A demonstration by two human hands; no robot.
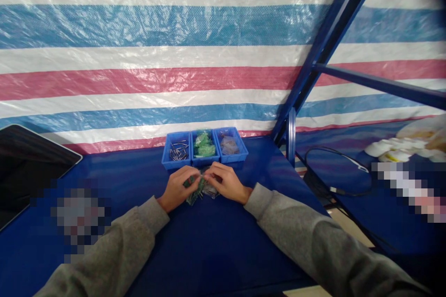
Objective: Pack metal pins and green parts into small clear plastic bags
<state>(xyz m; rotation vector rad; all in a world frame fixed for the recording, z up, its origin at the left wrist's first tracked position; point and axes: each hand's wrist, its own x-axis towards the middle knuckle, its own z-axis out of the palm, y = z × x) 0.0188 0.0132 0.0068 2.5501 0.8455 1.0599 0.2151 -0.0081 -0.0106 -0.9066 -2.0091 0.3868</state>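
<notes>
My left hand (178, 189) and my right hand (228, 183) meet over the blue table, just in front of three blue bins. The fingers of both are pinched together at a small clear plastic bag (209, 189). Green packets (193, 196) and thin metal pieces show beneath and between the hands, partly hidden by the fingers. The left bin (172, 164) holds thin metal pieces, the middle bin (206, 159) green packets, and the right bin (240, 155) clear plastic packets.
A dark screen (31, 167) stands at the left, with a blurred item near it. Blue metal framing (313, 55) rises behind on the right. A black cable (334, 148) and white bottles (393, 148) lie on the right surface. Striped sheeting (146, 79) hangs behind.
</notes>
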